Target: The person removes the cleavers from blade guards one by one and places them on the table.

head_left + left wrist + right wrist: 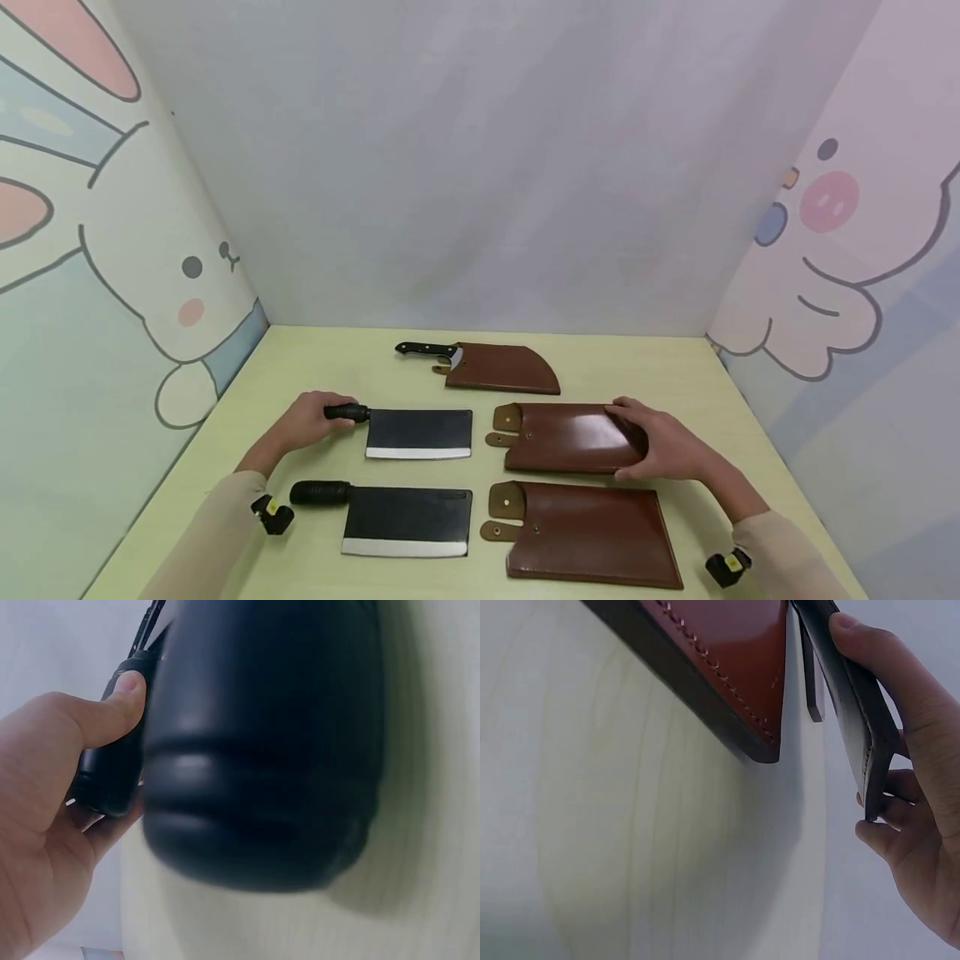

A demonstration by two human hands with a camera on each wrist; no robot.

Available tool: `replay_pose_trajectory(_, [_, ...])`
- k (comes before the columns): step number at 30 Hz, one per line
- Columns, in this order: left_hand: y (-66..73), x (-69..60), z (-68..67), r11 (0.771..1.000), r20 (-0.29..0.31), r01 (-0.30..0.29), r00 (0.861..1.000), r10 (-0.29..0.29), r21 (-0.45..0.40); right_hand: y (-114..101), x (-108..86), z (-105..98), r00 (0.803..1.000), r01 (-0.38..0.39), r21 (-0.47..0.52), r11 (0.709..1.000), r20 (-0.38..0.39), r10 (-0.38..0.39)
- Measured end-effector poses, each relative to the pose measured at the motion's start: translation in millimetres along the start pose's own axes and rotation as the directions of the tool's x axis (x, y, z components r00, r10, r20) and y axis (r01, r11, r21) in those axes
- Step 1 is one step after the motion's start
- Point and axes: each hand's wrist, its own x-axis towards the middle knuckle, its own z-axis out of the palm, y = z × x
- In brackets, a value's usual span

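In the head view my left hand (309, 419) grips the black handle of a cleaver (418, 431), whose dark blade has a bright edge facing me. The left wrist view shows the thumb on top of that handle (112, 769) and fingers beneath it. On the right, my right hand (667, 442) holds the far right end of a brown leather sheath (573, 437); its flap and strap point left. In the right wrist view, the thumb lies on one face of this sheath (855, 712), fingers on the other. Blade and sheath are apart.
Nearer me lie a larger cleaver (408, 521) and a larger brown sheath (592, 533). Farther back, a black-handled knife (423, 348) sits inside a curved sheath (502, 368). Cartoon-printed walls enclose the pale table (322, 358) left and right, with a plain wall behind.
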Motion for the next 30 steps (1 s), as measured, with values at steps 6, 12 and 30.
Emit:
replay_pose_trajectory(6, [-4.5, 2.1, 2.1, 0.999, 0.029, 0.035, 0.999, -0.035, -0.009, 3, 1.7, 2, 0.999, -0.043, 0.013, 0.999, 0.033, 0.043])
replay_pose_trajectory(12, [-9.4, 4.8, 3.7, 0.999, 0.039, 0.036, 0.999, -0.035, -0.025, 9, 0.5, 9, 0.997, -0.063, 0.019, 0.998, 0.043, 0.062])
replay_pose_trajectory(30, [1.8, 5.9, -1.2, 1.0, 0.055, 0.018, 0.998, -0.018, 0.01, 12, -0.4, 12, 0.995, -0.065, -0.003, 0.998, 0.07, 0.065])
